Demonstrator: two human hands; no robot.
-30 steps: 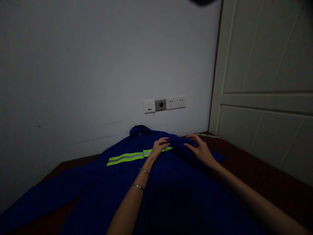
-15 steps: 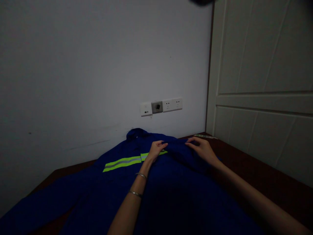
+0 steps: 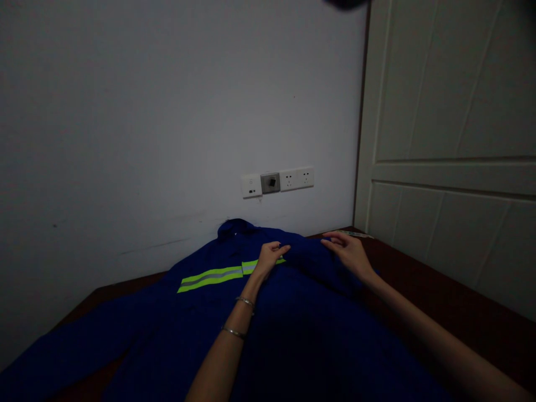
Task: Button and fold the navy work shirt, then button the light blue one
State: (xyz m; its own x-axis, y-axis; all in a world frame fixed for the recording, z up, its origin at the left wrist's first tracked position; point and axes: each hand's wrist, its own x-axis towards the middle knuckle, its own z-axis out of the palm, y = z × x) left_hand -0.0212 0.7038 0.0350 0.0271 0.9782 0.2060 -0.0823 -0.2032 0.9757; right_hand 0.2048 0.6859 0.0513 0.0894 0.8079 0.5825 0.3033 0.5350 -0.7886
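Note:
A dark blue work jacket [image 3: 201, 318] lies spread out, its collar [image 3: 237, 226] against the wall. Across its chest runs a yellow-green reflective strip [image 3: 211, 277] with a grey middle band. My left hand [image 3: 268, 259], with two bracelets on the wrist and forearm, pinches the cloth at the right end of that strip. My right hand [image 3: 347, 254] pinches the same raised part, probably a sleeve, farther right. Between the two hands the blue cloth is drawn into a flap. The jacket's lower part fades into deep shadow.
A dark reddish-brown surface [image 3: 402, 285] lies under the jacket. Behind it rises a pale wall [image 3: 146, 128] with a row of sockets [image 3: 288, 180] and a grey switch plate [image 3: 270, 182]. A white panelled door [image 3: 452, 111] stands at the right. A thin flat strip [image 3: 354, 233] lies by the corner.
The cloth between my hands has turned from a taut, rolled edge into a flatter flap. Both hands keep nearly the same place, and the view has shifted very slightly.

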